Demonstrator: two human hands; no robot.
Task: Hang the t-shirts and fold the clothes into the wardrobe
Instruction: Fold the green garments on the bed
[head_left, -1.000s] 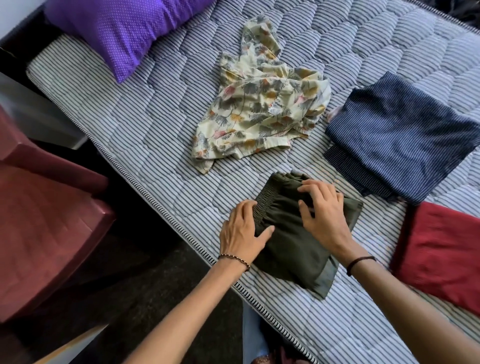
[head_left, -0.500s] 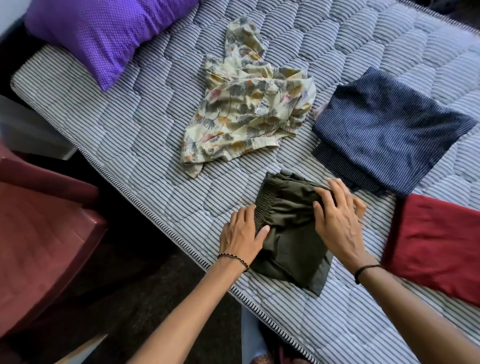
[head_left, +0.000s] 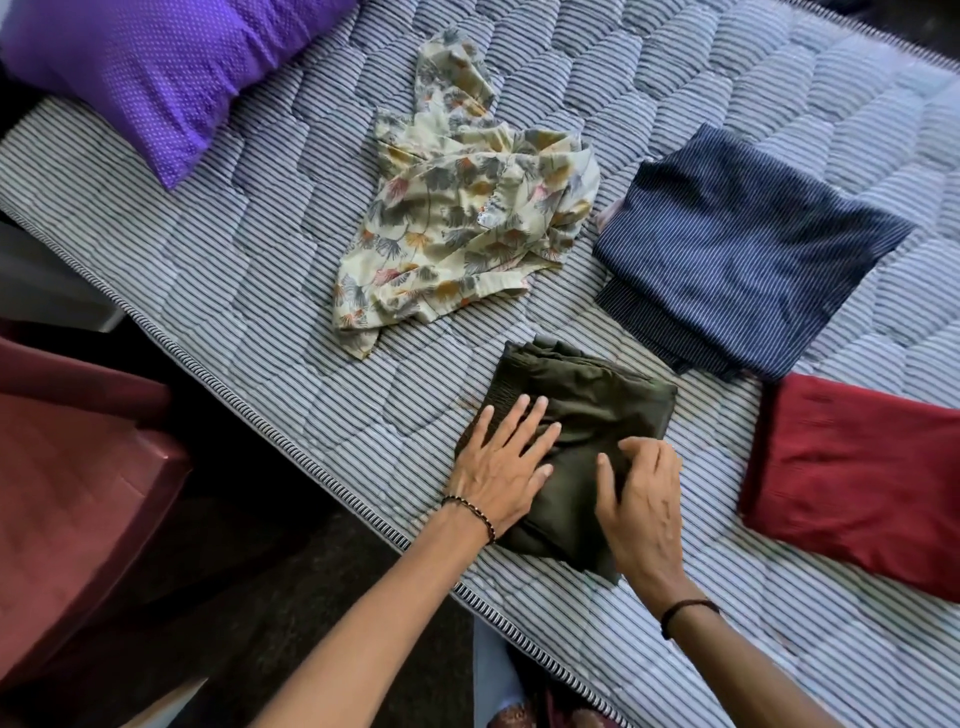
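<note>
Two hands at a folded olive garment on the near edge of the bed.

The left hand (head_left: 501, 462) lies flat on the olive garment (head_left: 587, 410), fingers straight and spread, its grip open. The right hand (head_left: 641, 499) is just beside it, with fingers and thumb curled into the cloth at the garment's near right part, its grip closed on a fold. The garment lies on the striped mattress (head_left: 260, 312) close to its near edge. Its long axis runs from the near edge away from the person, and its gathered waistband faces left. To the right, apart from it, lies a folded red garment (head_left: 857, 478). Beyond that is a folded navy striped garment (head_left: 743, 249). A crumpled floral shirt (head_left: 467, 223) lies further in, left of the navy one. A purple pillow (head_left: 156, 67) sits at the far left corner, and a maroon chair (head_left: 67, 467) stands off the bed on the left.
</note>
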